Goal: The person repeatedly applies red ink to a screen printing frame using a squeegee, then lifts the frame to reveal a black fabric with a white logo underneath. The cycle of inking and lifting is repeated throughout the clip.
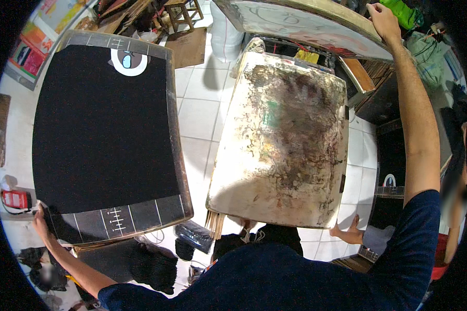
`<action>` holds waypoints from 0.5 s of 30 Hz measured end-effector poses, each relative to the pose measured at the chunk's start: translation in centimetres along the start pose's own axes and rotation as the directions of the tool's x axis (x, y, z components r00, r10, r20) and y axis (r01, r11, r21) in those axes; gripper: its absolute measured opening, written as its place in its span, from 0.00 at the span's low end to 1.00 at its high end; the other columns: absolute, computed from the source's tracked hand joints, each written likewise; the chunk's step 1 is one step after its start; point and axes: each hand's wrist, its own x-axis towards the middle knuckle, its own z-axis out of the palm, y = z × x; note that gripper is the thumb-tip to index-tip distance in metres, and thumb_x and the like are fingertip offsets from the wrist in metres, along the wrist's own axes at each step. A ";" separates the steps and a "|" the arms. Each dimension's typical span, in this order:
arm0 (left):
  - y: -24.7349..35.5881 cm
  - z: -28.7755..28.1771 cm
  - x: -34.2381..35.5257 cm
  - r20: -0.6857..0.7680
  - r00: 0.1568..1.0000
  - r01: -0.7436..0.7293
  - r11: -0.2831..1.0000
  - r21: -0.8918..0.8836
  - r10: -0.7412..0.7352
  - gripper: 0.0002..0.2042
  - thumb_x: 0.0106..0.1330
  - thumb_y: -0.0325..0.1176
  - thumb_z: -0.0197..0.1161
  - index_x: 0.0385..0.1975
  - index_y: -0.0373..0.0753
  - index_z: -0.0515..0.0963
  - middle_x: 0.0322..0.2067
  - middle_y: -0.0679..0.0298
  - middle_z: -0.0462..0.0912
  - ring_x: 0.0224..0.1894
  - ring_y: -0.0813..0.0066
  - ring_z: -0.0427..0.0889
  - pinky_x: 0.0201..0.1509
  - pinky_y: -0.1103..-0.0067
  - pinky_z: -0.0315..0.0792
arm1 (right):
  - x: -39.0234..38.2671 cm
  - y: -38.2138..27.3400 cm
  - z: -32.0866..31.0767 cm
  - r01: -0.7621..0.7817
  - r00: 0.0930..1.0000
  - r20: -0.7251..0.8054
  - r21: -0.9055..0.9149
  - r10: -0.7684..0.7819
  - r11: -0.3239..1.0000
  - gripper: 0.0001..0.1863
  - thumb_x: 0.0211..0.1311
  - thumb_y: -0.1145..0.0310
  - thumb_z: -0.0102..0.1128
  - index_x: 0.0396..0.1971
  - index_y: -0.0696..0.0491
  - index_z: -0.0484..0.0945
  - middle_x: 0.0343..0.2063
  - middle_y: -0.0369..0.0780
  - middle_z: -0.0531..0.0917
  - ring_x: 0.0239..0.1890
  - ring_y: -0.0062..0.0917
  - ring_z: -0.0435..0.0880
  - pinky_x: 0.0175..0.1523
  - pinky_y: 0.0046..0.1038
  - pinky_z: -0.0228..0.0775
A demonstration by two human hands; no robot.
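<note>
A black cloth panel [104, 129] lies flat on a dark board [96, 228] marked with white lines, on the left. At its far end is a white ring print [129, 62] with a cartoon face. My left hand [41, 223] is closed at the near left corner, fingertips at the cloth's corner and the board's edge. My right arm stretches far forward to the right. There, my right hand [384, 23] is closed at the end of a wooden-framed printing screen [316, 26], which stands tilted up; its fingertips curl partly out of sight.
Before me stands a paint-stained board [275, 140] with a worn surface. White floor tiles [197, 114] show between the boards. A wooden stool [181, 13] is at the back. Another person's foot [347, 233] is at the right, and a dark board [389, 160] with a similar print lies beyond.
</note>
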 end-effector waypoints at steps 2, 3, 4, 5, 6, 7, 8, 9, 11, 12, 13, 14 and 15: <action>-0.9 -0.8 -0.6 -0.049 0.999 0.011 1.000 0.001 -0.011 0.18 0.73 0.45 0.64 0.39 0.33 0.86 0.31 0.69 0.85 0.33 0.80 0.80 0.41 0.80 0.73 | -0.7 -1.4 -0.6 -0.020 1.000 -0.011 0.009 0.020 1.000 0.20 0.63 0.52 0.59 0.38 0.54 0.87 0.36 0.50 0.89 0.41 0.46 0.88 0.50 0.41 0.78; -1.7 -0.6 -1.7 -0.035 0.988 0.152 0.988 -0.043 -0.153 0.17 0.72 0.46 0.65 0.32 0.38 0.86 0.28 0.73 0.81 0.29 0.81 0.76 0.37 0.79 0.70 | -1.0 -1.9 -0.8 -0.031 0.999 -0.015 0.012 0.031 0.999 0.20 0.62 0.52 0.59 0.38 0.54 0.87 0.36 0.50 0.89 0.41 0.46 0.88 0.50 0.41 0.78; -2.7 0.5 -2.8 -0.105 0.992 0.072 0.997 -0.037 -0.076 0.17 0.71 0.46 0.66 0.25 0.41 0.82 0.25 0.74 0.77 0.26 0.81 0.70 0.33 0.78 0.65 | -1.1 -2.2 -0.9 -0.038 0.999 -0.015 0.014 0.038 0.999 0.20 0.62 0.52 0.59 0.37 0.54 0.87 0.36 0.50 0.89 0.42 0.46 0.88 0.50 0.41 0.78; -3.2 1.4 -4.1 -0.125 0.992 0.079 0.924 0.374 -0.034 0.18 0.71 0.44 0.66 0.20 0.43 0.77 0.22 0.76 0.70 0.25 0.81 0.63 0.30 0.77 0.58 | -1.2 -2.3 -1.0 -0.042 0.999 -0.012 0.013 0.042 0.999 0.20 0.62 0.52 0.59 0.37 0.54 0.87 0.36 0.50 0.89 0.42 0.46 0.88 0.50 0.41 0.78; -5.2 4.8 -6.4 -0.186 0.951 0.243 0.969 -0.053 -0.248 0.19 0.72 0.41 0.64 0.17 0.43 0.74 0.22 0.77 0.67 0.25 0.81 0.60 0.29 0.75 0.55 | -1.1 -2.4 -1.0 -0.047 0.999 -0.010 0.006 0.047 0.999 0.20 0.62 0.52 0.59 0.36 0.53 0.87 0.36 0.50 0.89 0.42 0.46 0.88 0.50 0.41 0.78; -6.2 7.0 -8.9 -0.085 0.995 0.077 0.950 0.303 -0.054 0.19 0.73 0.38 0.63 0.17 0.42 0.74 0.22 0.77 0.67 0.26 0.80 0.59 0.30 0.75 0.55 | -1.1 -2.3 -1.0 -0.053 0.999 -0.009 -0.010 0.053 0.999 0.20 0.62 0.52 0.59 0.35 0.53 0.87 0.36 0.50 0.89 0.42 0.46 0.88 0.50 0.41 0.78; -7.9 10.7 -12.0 -0.132 0.971 0.209 0.977 0.053 -0.200 0.17 0.74 0.39 0.63 0.21 0.39 0.79 0.24 0.74 0.73 0.29 0.80 0.65 0.34 0.76 0.62 | -1.0 -2.2 -0.9 -0.063 0.998 -0.002 -0.028 0.063 0.998 0.20 0.61 0.51 0.59 0.35 0.53 0.88 0.36 0.50 0.89 0.42 0.46 0.88 0.50 0.41 0.78; -9.3 14.1 -15.7 -0.003 0.988 0.153 0.987 -0.040 -0.153 0.15 0.74 0.39 0.63 0.29 0.35 0.84 0.29 0.70 0.79 0.33 0.77 0.71 0.40 0.75 0.68 | -0.9 -2.0 -0.8 -0.077 0.997 0.008 -0.053 0.078 0.996 0.20 0.61 0.51 0.59 0.35 0.53 0.88 0.36 0.49 0.89 0.42 0.46 0.88 0.50 0.41 0.78; -11.3 20.4 -22.4 0.085 0.992 0.108 0.978 -0.181 -0.094 0.12 0.74 0.36 0.63 0.34 0.33 0.86 0.32 0.69 0.81 0.35 0.76 0.75 0.41 0.75 0.69 | -1.1 -1.5 -0.5 -0.075 0.997 0.008 -0.045 0.075 0.996 0.19 0.60 0.51 0.59 0.36 0.51 0.88 0.37 0.49 0.89 0.42 0.46 0.88 0.50 0.41 0.79; -12.1 23.4 -25.7 0.078 0.993 0.100 0.982 -0.159 -0.089 0.11 0.73 0.33 0.63 0.34 0.32 0.86 0.31 0.70 0.82 0.34 0.77 0.74 0.40 0.76 0.69 | -1.2 -1.4 -0.4 -0.053 0.999 -0.012 -0.056 0.052 0.997 0.19 0.61 0.50 0.59 0.36 0.50 0.89 0.38 0.49 0.89 0.43 0.46 0.88 0.50 0.42 0.79; -12.6 26.2 -28.2 0.117 0.979 0.181 0.978 -0.101 -0.169 0.10 0.73 0.33 0.63 0.33 0.32 0.86 0.30 0.71 0.81 0.33 0.79 0.73 0.39 0.77 0.68 | -1.4 -1.3 -0.3 -0.045 0.999 -0.007 -0.059 0.045 0.997 0.20 0.61 0.50 0.59 0.37 0.50 0.88 0.38 0.49 0.89 0.43 0.45 0.88 0.51 0.41 0.79; -12.8 28.8 -29.9 0.211 0.955 0.240 0.959 -0.148 -0.206 0.11 0.73 0.33 0.63 0.32 0.32 0.85 0.29 0.71 0.81 0.32 0.80 0.72 0.38 0.78 0.67 | -1.6 -1.3 -0.4 -0.048 0.999 -0.001 -0.052 0.048 0.997 0.20 0.61 0.50 0.59 0.37 0.51 0.88 0.38 0.49 0.89 0.44 0.45 0.88 0.51 0.41 0.79; -13.0 31.2 -31.8 0.280 0.920 0.324 0.934 -0.148 -0.275 0.12 0.73 0.34 0.64 0.31 0.32 0.85 0.28 0.72 0.80 0.31 0.81 0.72 0.36 0.79 0.66 | -1.8 -1.3 -0.5 -0.052 0.999 0.009 -0.042 0.053 0.998 0.20 0.61 0.51 0.59 0.37 0.51 0.88 0.38 0.49 0.89 0.44 0.45 0.88 0.51 0.41 0.79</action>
